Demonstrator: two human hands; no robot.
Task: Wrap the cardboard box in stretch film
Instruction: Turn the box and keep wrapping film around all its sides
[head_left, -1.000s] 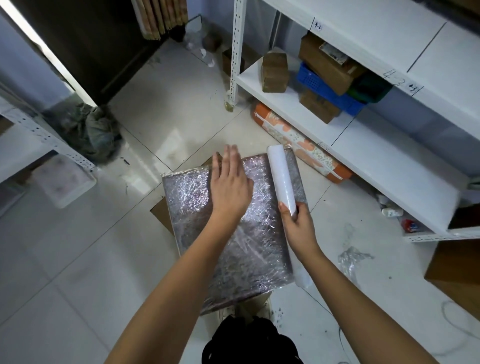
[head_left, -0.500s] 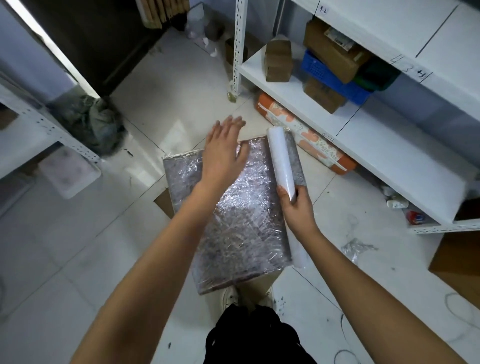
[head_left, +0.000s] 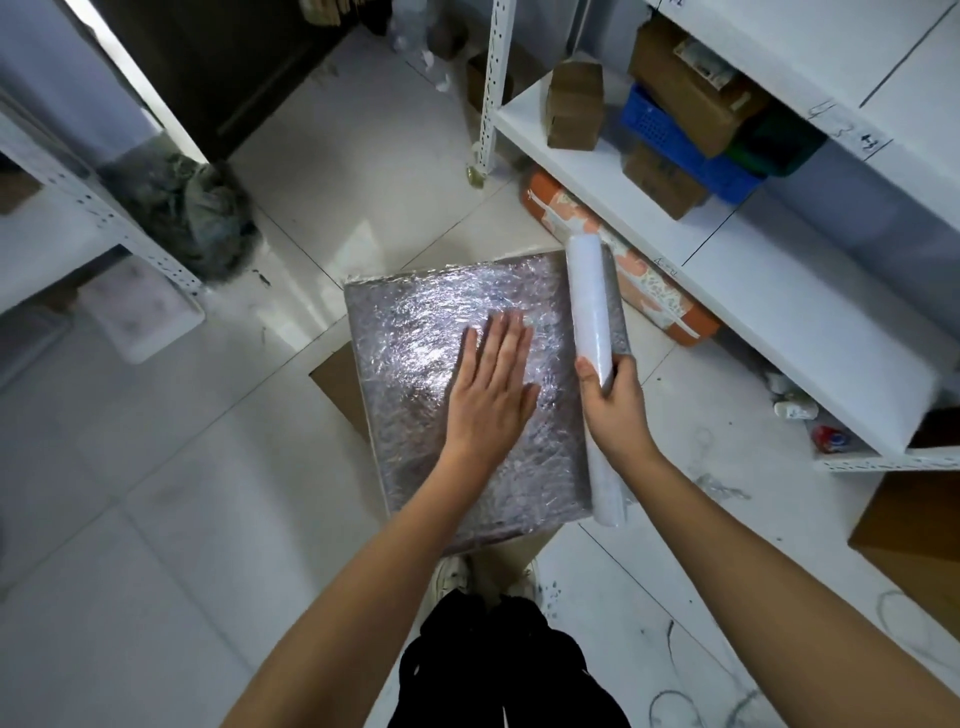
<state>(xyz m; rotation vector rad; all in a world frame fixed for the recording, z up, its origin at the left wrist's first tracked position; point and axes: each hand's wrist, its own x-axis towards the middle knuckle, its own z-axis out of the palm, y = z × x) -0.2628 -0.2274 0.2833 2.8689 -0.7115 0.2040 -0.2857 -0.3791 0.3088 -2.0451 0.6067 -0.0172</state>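
Observation:
A flat cardboard box (head_left: 415, 364) covered in shiny, crinkled stretch film lies in front of me above the floor. My left hand (head_left: 491, 395) presses flat on its top with straight fingers, right of the middle. A white roll of stretch film (head_left: 589, 306) lies along the box's right edge. My right hand (head_left: 615, 410) grips the roll around its middle, and the roll's near end sticks out below my wrist.
White shelving (head_left: 779, 322) on the right holds cardboard boxes (head_left: 691, 98) and a blue crate (head_left: 675, 140). An orange patterned bag (head_left: 623, 270) lies under it. A grey bundle (head_left: 182, 208) sits by the left rack (head_left: 78, 208). Flat cardboard (head_left: 337, 384) lies under the box. My shoes (head_left: 452, 577) stand below.
My left hand slid back from the box's far edge toward me and now lies flat right of the middle. My right hand keeps its grip on the roll.

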